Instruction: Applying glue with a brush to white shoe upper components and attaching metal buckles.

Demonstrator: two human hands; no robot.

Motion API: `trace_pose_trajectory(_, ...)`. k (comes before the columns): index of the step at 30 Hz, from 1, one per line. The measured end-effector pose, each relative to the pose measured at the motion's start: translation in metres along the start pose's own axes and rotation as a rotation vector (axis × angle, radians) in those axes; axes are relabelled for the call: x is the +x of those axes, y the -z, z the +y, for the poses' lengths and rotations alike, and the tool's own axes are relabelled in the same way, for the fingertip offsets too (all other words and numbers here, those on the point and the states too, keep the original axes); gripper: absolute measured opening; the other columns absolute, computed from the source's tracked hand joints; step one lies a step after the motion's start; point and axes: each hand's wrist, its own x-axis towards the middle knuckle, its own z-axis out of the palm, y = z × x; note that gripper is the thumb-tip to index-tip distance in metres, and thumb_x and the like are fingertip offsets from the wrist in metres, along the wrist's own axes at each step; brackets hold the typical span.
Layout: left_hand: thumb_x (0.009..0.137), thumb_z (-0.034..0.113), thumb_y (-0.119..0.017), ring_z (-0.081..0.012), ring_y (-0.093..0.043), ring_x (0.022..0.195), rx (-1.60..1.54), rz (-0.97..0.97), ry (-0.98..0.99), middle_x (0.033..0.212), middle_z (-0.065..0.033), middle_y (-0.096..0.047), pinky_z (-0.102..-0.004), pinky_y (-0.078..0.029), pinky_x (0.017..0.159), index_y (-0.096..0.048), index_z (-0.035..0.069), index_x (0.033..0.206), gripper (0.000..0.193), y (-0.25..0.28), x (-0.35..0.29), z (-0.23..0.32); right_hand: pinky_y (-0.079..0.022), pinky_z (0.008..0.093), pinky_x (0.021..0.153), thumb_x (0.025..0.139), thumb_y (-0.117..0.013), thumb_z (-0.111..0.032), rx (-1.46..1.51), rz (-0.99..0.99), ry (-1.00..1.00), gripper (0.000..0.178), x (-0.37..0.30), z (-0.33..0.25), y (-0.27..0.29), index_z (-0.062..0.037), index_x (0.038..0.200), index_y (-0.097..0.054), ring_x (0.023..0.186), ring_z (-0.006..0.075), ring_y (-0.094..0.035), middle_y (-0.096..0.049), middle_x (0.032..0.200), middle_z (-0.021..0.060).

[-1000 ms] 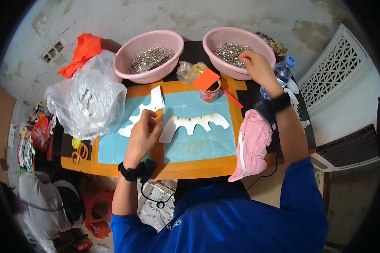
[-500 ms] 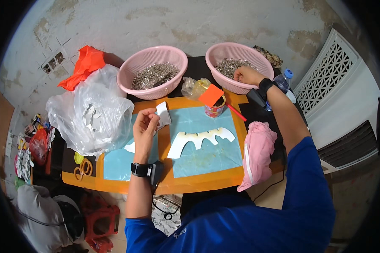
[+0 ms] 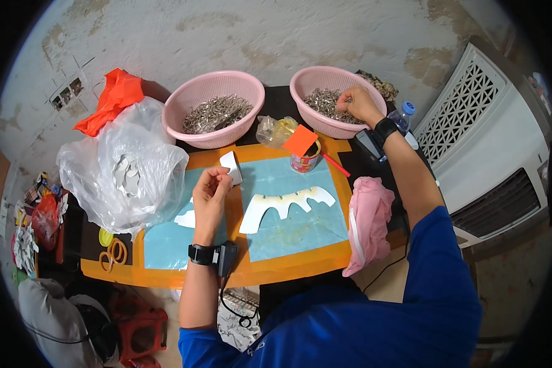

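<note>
head view (image 3: 276, 184) is showing me both hands over a table (image 3: 165, 278) with orange edging. the right hand (image 3: 359, 105) is hovering at the inner side of the right pink basket (image 3: 326, 125), its fingers bending down just above or against the small metal pieces (image 3: 322, 100); thumb and fingertips are coming close together, and i am not able to tell whether they are gripping one. the left hand (image 3: 213, 190) is hanging half curled beside a partly hidden white piece (image 3: 229, 162), thumb near the fingertips; i cannot tell if anything is sitting between them.

between the hands and nearer the person than the right one, a scalloped white piece (image 3: 284, 205) is lying flat on a blue sheet (image 3: 294, 239), to the right of the left hand and untouched by either. yellowish patches are marking its upper edge. beyond it a tin (image 3: 304, 163) is standing, an orange card (image 3: 300, 141) covering part of it.
</note>
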Motion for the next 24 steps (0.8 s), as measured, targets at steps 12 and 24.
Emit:
trace_pose_trajectory(12, 0.099, 0.006, -0.063, -0.0041, -0.056, 0.083, -0.012, -0.058, -0.005, 0.093, 0.0021, -0.064, -0.0195, -0.045, 0.076, -0.065, 0.002, 0.109, 0.011, -0.007, -0.004, -0.004, -0.051, 0.0268, 0.057, 0.092, -0.069, -0.004, 0.656, -0.145, -0.573, 0.010, -0.004, -0.003, 0.018, -0.0018, 0.087, -0.060, 0.067, 0.0107, -0.064, -0.065, 0.075, 0.0044)
trace_pose_trajectory(24, 0.099, 0.008, -0.064, -0.0052, -0.058, 0.084, 0.006, -0.061, -0.010, 0.092, 0.0019, -0.063, -0.0205, -0.047, 0.075, -0.063, 0.002, 0.110, 0.013, -0.006, -0.004, -0.004, -0.059, 0.0242, 0.063, 0.095, -0.068, -0.004, 0.884, 0.053, -0.566, 0.010, -0.008, -0.046, 0.032, 0.0016, 0.099, -0.062, 0.077, 0.0152, -0.070, -0.065, 0.088, 0.0069)
